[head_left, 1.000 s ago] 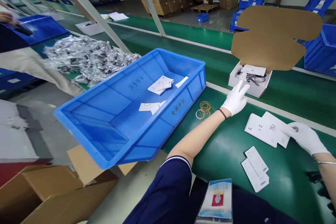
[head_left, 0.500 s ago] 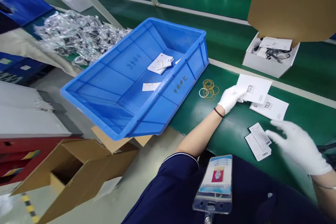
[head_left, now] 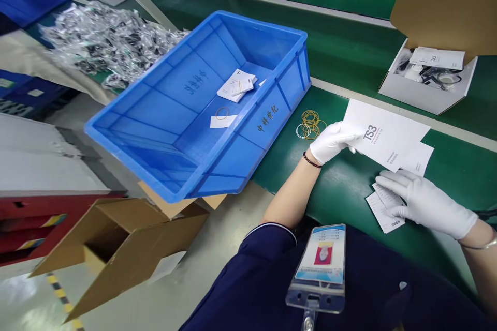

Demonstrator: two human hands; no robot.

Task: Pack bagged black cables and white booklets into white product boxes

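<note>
My left hand (head_left: 330, 142), in a white glove, pinches the left edge of a white TS3 booklet (head_left: 382, 137), holding it over the bench. Under its lower right part, another white booklet (head_left: 419, 159) shows partly. My right hand (head_left: 423, 201), also gloved, is over two small printed cards (head_left: 382, 212) that overlap on the green bench. Its thumb and fingers are apart around the upper card, which stays in place; the hand hides part of the cards. Several tan and white rubber bands (head_left: 309, 124) lie left of my left hand.
A blue crate (head_left: 248, 137) on the left holds booklets, papers and a rubber band. At the back right stands an open white box (head_left: 423, 95) with cables and a booklet inside. Bagged parts (head_left: 112, 44) are heaped beyond the crate. A cardboard carton (head_left: 155, 253) stands on the floor.
My right hand has moved left onto the small cards. The booklet in my left hand has been brought nearer and covers more of the other booklet. The view has shifted slightly.
</note>
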